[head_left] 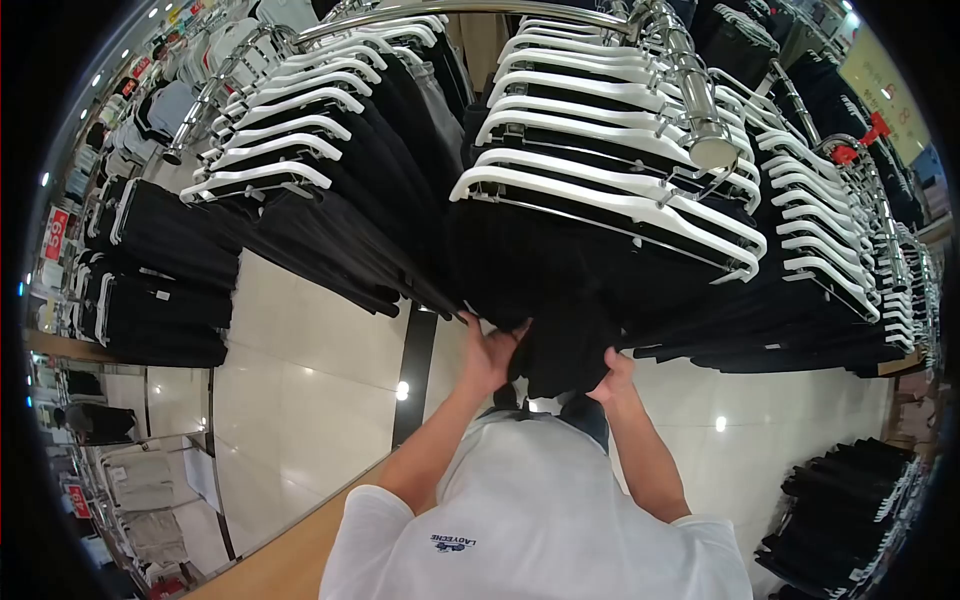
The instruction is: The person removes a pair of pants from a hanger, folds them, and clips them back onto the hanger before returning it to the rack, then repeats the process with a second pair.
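Head view: black trousers [568, 350] hang lengthwise down between left hand [488, 354], grip unclear, and right hand [614, 378], pinching their right edge.

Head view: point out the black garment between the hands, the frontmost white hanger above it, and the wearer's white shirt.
Black garment [568, 345]: head view, lower part of the cloth.
White hanger [575, 192]: head view, middle of its bar.
White shirt [590, 500]: head view, middle of the front.
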Available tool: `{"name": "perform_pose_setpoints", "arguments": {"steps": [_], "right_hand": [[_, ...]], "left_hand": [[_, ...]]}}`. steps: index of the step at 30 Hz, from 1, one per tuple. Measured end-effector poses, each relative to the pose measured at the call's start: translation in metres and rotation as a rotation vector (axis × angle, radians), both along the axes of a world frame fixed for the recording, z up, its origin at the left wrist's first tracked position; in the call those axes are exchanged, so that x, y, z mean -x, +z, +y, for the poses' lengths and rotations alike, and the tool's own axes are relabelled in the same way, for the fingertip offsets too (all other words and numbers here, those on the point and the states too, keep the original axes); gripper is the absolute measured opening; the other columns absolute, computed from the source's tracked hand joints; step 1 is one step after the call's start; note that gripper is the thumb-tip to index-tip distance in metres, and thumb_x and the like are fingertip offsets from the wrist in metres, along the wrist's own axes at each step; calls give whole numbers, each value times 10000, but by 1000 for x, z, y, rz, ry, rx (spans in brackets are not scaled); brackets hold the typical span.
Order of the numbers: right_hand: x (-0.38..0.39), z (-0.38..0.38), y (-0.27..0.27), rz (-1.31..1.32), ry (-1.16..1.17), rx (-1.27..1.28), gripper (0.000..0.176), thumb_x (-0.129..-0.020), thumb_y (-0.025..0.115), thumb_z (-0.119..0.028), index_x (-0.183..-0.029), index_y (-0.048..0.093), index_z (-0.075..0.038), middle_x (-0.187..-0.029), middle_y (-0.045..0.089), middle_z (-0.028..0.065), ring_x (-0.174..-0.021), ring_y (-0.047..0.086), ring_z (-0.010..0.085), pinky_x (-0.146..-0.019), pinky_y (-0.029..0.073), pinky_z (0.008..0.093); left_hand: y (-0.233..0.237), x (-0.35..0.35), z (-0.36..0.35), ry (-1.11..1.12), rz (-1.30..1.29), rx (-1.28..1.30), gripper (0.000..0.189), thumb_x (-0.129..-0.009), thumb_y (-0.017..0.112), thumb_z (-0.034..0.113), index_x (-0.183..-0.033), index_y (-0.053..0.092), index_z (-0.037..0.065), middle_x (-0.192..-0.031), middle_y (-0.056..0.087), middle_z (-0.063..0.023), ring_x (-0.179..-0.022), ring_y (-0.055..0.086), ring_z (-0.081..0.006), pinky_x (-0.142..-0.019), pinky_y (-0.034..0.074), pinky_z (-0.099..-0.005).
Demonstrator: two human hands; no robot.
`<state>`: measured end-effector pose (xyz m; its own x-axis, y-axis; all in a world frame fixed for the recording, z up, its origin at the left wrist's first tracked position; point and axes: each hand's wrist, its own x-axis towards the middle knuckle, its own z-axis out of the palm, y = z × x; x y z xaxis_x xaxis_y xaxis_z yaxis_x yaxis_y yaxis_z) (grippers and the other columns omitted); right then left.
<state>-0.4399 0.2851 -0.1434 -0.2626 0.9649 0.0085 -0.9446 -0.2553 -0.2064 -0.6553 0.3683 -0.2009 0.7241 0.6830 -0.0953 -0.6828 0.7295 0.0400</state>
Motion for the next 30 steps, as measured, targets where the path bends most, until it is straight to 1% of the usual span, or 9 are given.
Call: {"name": "perform_pose_setpoints", "arguments": {"steps": [3,7,11,13,17,20,23,27,30], "right_hand": [[2,-1,-1,-48,41,-68,683,-795,661,8,-1446,464,71,-1368,606,226,-1285,596,378,-1117,472,487],[2,-2,22,-50,-87,52,740,-669,546,96,-1407,481,109,-1356,607,250,-1259,606,408,-1108,487,497],[-18,5,29,-18,-263,152,659,-673,510,77,-1329,546,123,-1323,628,262,-1228,621,421,-1105,498,500],[-28,8,34,32,-298,188,628,-687,511,70,-1310,566,118,-1314,635,264,-1222,626,418,-1108,497,493],[-33,3,25,28,-445,297,556,-743,510,96,-1293,585,104,-1290,659,244,-1210,639,400,-1091,515,501],[-46,-7,19,-54,-430,162,543,-768,483,118,-1301,584,106,-1347,628,245,-1277,599,400,-1175,444,503],[-75,-13,12,-87,-425,148,573,-754,440,164,-1308,574,114,-1356,625,242,-1274,602,393,-1188,431,494],[-64,-19,28,-15,-455,236,484,-925,590,-45,-1387,526,86,-1407,601,212,-1302,585,370,-1186,420,489],[-19,-29,32,128,-218,59,634,-904,737,-223,-1436,506,34,-1443,583,172,-1346,551,326,-1166,428,458]], "left_hand": [[-26,8,-30,-169,262,33,925,-933,524,737,-1570,386,81,-1530,500,-111,-1417,457,-280,-1180,370,-450],[-69,22,-48,-603,911,-814,774,-1000,588,566,-1538,425,34,-1532,494,-116,-1419,458,-230,-1181,366,-407],[16,29,-32,-619,520,-1009,648,-1014,630,458,-1464,508,8,-1427,590,-111,-1337,535,-205,-1109,434,-363],[65,25,-25,-745,640,-1072,668,-1008,627,501,-1424,543,-15,-1360,634,-119,-1283,577,-221,-1079,453,-348],[60,18,-34,-841,1077,-888,892,-1030,444,669,-1533,372,-65,-1518,481,-174,-1421,424,-261,-1171,348,-374],[87,15,-41,-356,1254,-960,922,-1001,355,765,-1355,566,-60,-1202,652,-147,-1151,589,-249,-998,467,-361],[109,27,-30,-400,1232,-853,952,-981,372,787,-1365,550,-65,-1238,632,-135,-1151,574,-236,-997,456,-364],[93,38,-16,-597,1291,-931,929,-999,347,765,-1391,537,-56,-1252,641,-120,-1218,561,-229,-1031,451,-372],[105,16,-25,-301,947,-840,874,-1009,366,737,-1374,549,-36,-1213,656,-103,-1198,587,-204,-978,509,-362]]}}
